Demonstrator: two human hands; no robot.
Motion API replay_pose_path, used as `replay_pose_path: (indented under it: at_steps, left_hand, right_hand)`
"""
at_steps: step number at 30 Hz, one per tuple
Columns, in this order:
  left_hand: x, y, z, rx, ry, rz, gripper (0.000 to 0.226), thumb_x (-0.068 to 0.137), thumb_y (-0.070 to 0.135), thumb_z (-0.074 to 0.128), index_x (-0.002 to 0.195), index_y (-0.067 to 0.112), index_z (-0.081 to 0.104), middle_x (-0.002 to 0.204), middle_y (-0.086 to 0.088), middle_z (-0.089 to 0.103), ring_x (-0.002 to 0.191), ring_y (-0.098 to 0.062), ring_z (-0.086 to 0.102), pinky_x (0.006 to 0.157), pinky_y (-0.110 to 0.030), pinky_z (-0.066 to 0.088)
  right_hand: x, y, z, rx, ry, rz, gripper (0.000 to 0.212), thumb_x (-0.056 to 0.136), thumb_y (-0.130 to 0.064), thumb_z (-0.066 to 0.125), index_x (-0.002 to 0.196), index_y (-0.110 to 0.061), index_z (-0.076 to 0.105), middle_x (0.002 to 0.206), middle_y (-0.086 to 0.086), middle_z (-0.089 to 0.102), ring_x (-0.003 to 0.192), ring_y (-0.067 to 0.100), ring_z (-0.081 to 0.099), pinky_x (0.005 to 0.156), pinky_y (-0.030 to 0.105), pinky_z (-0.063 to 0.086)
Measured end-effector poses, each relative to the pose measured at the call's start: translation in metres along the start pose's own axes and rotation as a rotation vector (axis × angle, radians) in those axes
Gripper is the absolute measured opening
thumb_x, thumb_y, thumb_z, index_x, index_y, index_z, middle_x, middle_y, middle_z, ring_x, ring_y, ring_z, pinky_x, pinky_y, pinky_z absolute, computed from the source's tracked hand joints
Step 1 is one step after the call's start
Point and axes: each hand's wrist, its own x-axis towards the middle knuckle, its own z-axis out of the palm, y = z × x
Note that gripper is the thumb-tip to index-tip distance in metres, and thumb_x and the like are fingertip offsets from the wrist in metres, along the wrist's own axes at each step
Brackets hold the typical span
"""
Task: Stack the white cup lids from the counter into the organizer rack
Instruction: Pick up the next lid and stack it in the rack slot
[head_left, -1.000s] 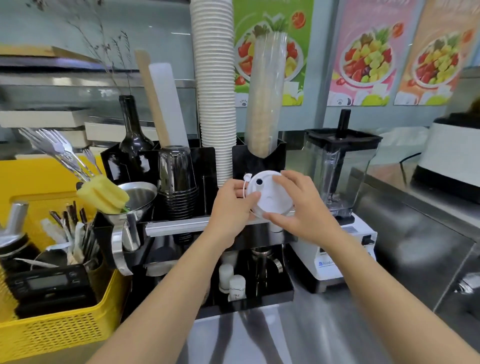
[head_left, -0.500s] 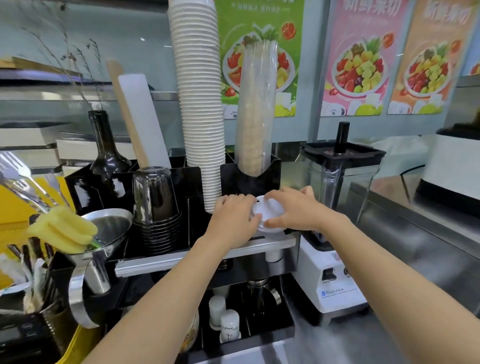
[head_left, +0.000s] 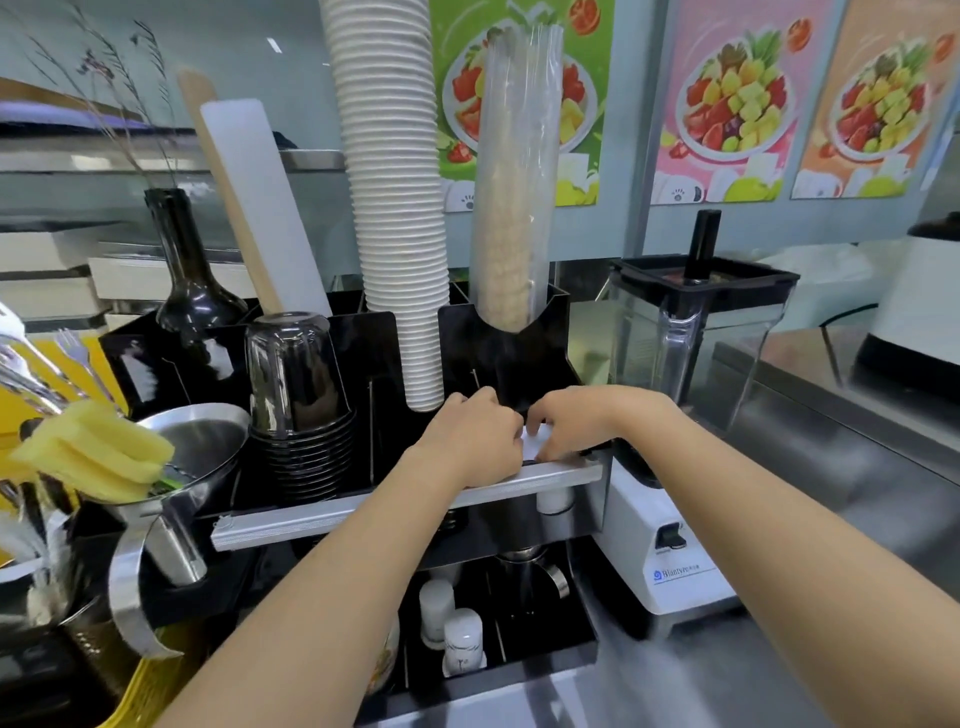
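A white cup lid (head_left: 537, 444) shows only as a small sliver between my two hands, low in the front right compartment of the black organizer rack (head_left: 514, 358). My left hand (head_left: 475, 439) covers its left side, fingers curled onto it. My right hand (head_left: 576, 423) presses down on its right side. Both hands rest just behind the rack's silver front rail (head_left: 395, 501). Most of the lid is hidden by my fingers.
A tall stack of white paper cups (head_left: 395, 208) and a sleeved stack of clear cups (head_left: 514, 182) rise just behind my hands. Dark stacked cups (head_left: 298, 395) stand to the left, a blender (head_left: 691, 364) to the right. A metal funnel (head_left: 197, 452) and yellow sponge (head_left: 98, 457) sit at left.
Both hands carried the white lid down from chest height into the rack's front right compartment. The lid went from fully visible to almost hidden under my fingers.
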Motion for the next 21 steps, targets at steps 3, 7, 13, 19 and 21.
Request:
replay_pose_path:
  at_steps: [3,7,13,19,21]
  left_hand:
    - [0.002,0.001,-0.002,0.014,-0.031,-0.01,0.035,0.093,0.022,0.034,0.114,0.014,0.06,0.115,-0.011,0.058,0.114,-0.022,0.043,0.098,-0.038,0.033]
    - [0.004,0.001,0.0,0.052,-0.069,-0.007,0.035,0.093,0.023,0.034,0.114,0.015,0.062,0.114,-0.009,0.058,0.116,-0.02,0.041,0.1,-0.04,0.031]
    - [0.008,0.001,-0.001,0.102,-0.149,-0.008,0.038,0.092,0.023,0.034,0.114,0.015,0.063,0.115,-0.006,0.059,0.122,-0.019,0.036,0.111,-0.045,0.016]
    - [-0.001,0.007,-0.002,0.194,-0.114,0.002,0.036,0.093,0.02,0.031,0.113,0.015,0.06,0.117,-0.002,0.059,0.124,-0.022,0.036,0.114,-0.048,0.01]
    - [-0.004,0.007,0.001,0.169,-0.063,0.007,0.034,0.094,0.022,0.032,0.114,0.016,0.059,0.117,-0.001,0.06,0.125,-0.021,0.037,0.114,-0.046,0.013]
  right_hand:
    - [0.004,0.002,0.003,-0.025,0.009,0.006,0.039,0.084,-0.025,0.059,0.122,-0.015,0.055,0.096,0.001,0.055,0.084,0.02,0.05,0.07,0.027,0.04]
    - [0.009,0.004,0.006,-0.016,0.006,0.023,0.034,0.084,-0.022,0.059,0.117,-0.014,0.061,0.114,0.005,0.064,0.1,0.026,0.058,0.083,0.033,0.046]
    - [0.011,-0.001,0.004,-0.026,-0.038,0.086,0.035,0.085,-0.019,0.054,0.117,-0.004,0.061,0.099,0.022,0.063,0.072,0.021,0.042,0.07,0.031,0.036]
    - [0.0,-0.003,0.004,0.007,-0.035,0.064,0.04,0.086,-0.017,0.054,0.123,0.0,0.053,0.093,0.015,0.061,0.066,0.023,0.056,0.065,0.029,0.046]
    - [-0.004,-0.004,0.004,0.032,-0.014,0.05,0.036,0.086,-0.011,0.052,0.122,-0.007,0.055,0.08,-0.001,0.053,0.053,0.01,0.04,0.052,0.021,0.033]
